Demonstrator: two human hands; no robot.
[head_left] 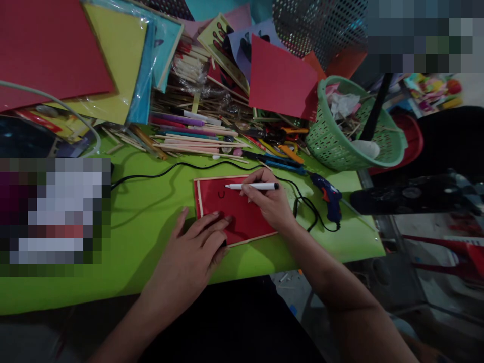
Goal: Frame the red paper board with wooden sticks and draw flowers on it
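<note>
A red sheet point(245, 219) edged with thin wooden sticks lies on the green table, with a small black curved mark near its upper left. My right hand point(266, 197) grips a white marker point(257, 186) with a black end, its tip over the sheet just right of the mark. My left hand point(200, 239) rests on the sheet's lower left part, fingers apart; a small dark object point(224, 244), too hidden to name, shows under its fingertips.
A blue glue gun point(328, 196) and its black cable lie right of the sheet. Pens, sticks and cutters line the back. A green basket point(328, 136) stands at the back right. Coloured sheets point(282, 78) are piled behind. The green table point(151, 201) ends near my lap.
</note>
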